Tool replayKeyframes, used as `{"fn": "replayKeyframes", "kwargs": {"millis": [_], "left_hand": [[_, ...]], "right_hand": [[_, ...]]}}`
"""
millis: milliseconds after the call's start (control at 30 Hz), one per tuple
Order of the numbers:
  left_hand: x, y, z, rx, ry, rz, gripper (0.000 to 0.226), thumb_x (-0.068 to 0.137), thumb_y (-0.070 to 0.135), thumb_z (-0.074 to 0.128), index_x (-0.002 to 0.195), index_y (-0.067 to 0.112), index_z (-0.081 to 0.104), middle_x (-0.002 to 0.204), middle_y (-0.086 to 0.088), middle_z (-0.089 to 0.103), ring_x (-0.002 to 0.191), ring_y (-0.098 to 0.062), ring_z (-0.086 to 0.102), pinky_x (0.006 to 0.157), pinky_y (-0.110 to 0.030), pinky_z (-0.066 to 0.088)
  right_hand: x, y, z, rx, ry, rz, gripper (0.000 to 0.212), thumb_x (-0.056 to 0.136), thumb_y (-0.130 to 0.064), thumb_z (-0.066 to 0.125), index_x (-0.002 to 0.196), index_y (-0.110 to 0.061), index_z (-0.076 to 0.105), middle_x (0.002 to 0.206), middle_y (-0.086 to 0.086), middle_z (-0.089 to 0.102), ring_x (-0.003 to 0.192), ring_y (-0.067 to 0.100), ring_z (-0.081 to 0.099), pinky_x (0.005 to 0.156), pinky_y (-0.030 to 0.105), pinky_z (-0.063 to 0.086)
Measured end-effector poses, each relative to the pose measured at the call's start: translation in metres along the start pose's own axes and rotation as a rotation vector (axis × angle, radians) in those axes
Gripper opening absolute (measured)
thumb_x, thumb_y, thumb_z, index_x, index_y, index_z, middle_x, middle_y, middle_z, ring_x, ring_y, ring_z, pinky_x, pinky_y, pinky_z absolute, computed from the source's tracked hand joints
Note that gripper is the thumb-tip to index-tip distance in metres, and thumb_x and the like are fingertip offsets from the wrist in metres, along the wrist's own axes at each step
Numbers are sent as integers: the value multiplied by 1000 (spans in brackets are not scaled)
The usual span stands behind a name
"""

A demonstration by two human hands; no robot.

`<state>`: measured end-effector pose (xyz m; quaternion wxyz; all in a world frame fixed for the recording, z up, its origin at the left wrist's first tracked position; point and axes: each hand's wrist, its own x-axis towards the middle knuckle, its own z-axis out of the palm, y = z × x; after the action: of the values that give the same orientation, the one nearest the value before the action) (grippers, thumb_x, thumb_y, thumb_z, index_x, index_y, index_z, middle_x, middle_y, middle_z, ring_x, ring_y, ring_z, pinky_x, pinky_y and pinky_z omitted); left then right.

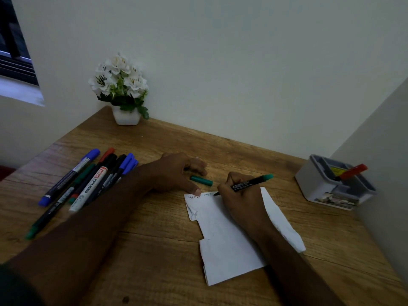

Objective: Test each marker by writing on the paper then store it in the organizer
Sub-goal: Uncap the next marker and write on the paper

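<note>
At the far left of the frame I see the bundle of untested markers (88, 180) lying capped on the wooden counter (154, 250): blue, red, green and black barrels, one labelled for whiteboard use. These are well apart from the paper, and I judge them the bulk of the work left.

Above them, in the upper left by the wall, stands a pot of white flowers (123, 89), which plays no part in the task.

Toward the centre, my left hand (176, 171) rests flat on the counter, fingers relaxed and holding nothing, its thumb tip touching the top left corner of the paper (223, 239) to steady it. Just beside that hand lies the loose green cap (201, 180).

Right of centre, my right hand (238, 195) pinches the green marker (251, 183) in a writing grip, tip down on the top edge of the paper. Two short groups of letters stand there, the second unfinished at the tip.

At the far right, against the wall, sits the grey organizer (313, 184), with one red marker (352, 171) standing in a compartment. I judge one marker stored, one under test and not yet recapped, and the rest waiting.
</note>
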<state>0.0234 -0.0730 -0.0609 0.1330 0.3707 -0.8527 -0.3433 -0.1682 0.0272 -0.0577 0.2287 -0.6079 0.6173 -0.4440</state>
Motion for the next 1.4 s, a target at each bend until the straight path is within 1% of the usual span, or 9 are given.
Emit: {"fn": "replayKeyframes", "kwargs": {"millis": [100,267,433,600,700,800,1000,1267,1400], "left_hand": [[0,1,-1,16,-6,0,64,68,51,79,127,39,59,150,19,40,143,-6,28,120,-53,13],[-1,5,-1,26,-3,-17,61,73,44,80,129,36,58,151,17,39,144,-8,27,121,-50,13],[-1,1,-1,28,-10,-17,66,67,53,76,128,39,58,150,20,39,143,-7,27,119,-53,13],[-1,2,-1,12,-1,-27,64,67,53,79,127,41,58,150,22,39,143,-7,27,119,-53,13],[-2,3,-1,21,5,-39,61,72,46,80,128,40,58,151,21,38,144,-8,25,120,-54,10],[-3,5,-1,26,-7,-32,61,72,46,80,129,40,57,151,20,37,144,-9,24,120,-53,12],[-5,9,-2,10,2,-37,58,74,40,80,128,37,59,151,19,39,143,-7,26,120,-51,13],[-5,10,-3,45,-6,-32,61,74,43,79,130,36,58,151,19,38,142,-6,28,120,-52,12],[-4,10,-3,32,-5,-36,61,73,42,79,130,36,58,151,18,38,142,-8,30,120,-51,13]], "right_hand": [[0,1,-1,16,31,-13,21,81,-3,63,64,3,53,58,5,54,54,2,47,50,14,39],[1,1,1,-19,16,-15,22,80,-3,65,62,0,53,55,-2,53,52,2,47,49,13,39],[1,3,-1,3,15,-15,23,80,-3,65,62,2,50,56,3,51,53,4,45,49,15,38],[1,2,0,-5,11,-2,26,80,-4,65,58,-11,53,56,-3,54,53,1,49,50,15,40],[2,3,0,3,36,0,23,80,-3,65,60,-3,53,56,0,54,53,2,48,49,15,39],[2,3,-1,19,36,-4,21,80,-2,64,62,1,52,55,0,52,52,2,47,49,14,38],[2,3,0,0,40,-23,22,79,-2,65,61,1,52,54,-3,52,52,3,47,49,14,38],[2,2,1,-3,25,-13,22,79,-2,65,62,2,52,54,-1,52,52,2,47,49,14,39],[2,1,-1,32,32,1,25,80,-1,63,58,-3,50,53,-2,49,51,2,45,49,13,38]]}}
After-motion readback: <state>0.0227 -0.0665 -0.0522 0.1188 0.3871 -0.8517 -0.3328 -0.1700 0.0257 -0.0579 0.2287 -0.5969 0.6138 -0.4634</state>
